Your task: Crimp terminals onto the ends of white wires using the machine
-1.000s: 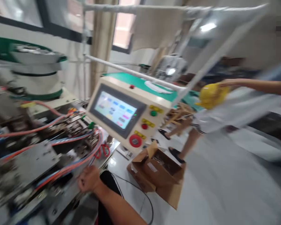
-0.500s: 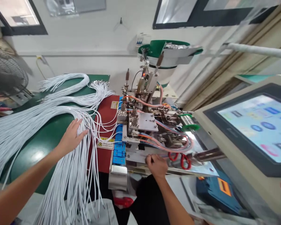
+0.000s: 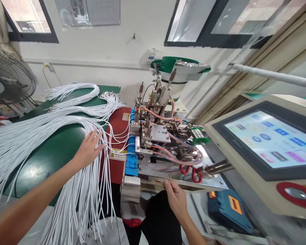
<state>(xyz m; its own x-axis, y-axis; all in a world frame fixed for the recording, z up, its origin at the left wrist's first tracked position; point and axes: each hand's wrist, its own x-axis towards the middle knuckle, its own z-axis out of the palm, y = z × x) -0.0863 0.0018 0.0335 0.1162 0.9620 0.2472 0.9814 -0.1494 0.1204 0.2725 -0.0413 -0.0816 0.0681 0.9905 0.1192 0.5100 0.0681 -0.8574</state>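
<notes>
Far L, I'm seeing a fan (image 3: 10, 80) standing near the wall, partly cut off. Next, a dk green table (image 3: 43, 163) is carrying the wht cables (image 3: 76, 119): long, thin, smooth, lying in several curved bundles. Silver metal ends are clustering at the back R of the pile; the nearest bundle is arching over and spilling twd the cam, some loose tips showing dark.

My L hand (image 3: 88, 151) is resting on that nearest bundle, palm down, fingers extended, thumb spread wide; it isn't gripping. A few strands are looping R from there, over a red panel (image 3: 117, 124) w/ a yellow-marked warning label (image 3: 117, 154), to a row of blue blocks (image 3: 132, 160) along the machine's L side.

The machine (image 3: 155, 132) is sitting center, w/ metal plates, orange & blue tubes (image 3: 168, 156), and a green-rimmed bowl (image 3: 180, 68) holding small shiny pcs behind.

My R hand (image 3: 175, 197) is hovering at the machine's front edge, fingers loosely curled, thumb close to them; can't tell if it's holding anything. Just R, red-handled scissors (image 3: 197, 175) are lying on the metal top, a green-flanged spool (image 3: 200, 140) sitting behind. Lower R, a blue case (image 3: 229, 209) w/ orange latches is resting below; far R, a lit touchscreen (image 3: 272, 139) is tilting above a red-ringed button (image 3: 295, 193).
</notes>
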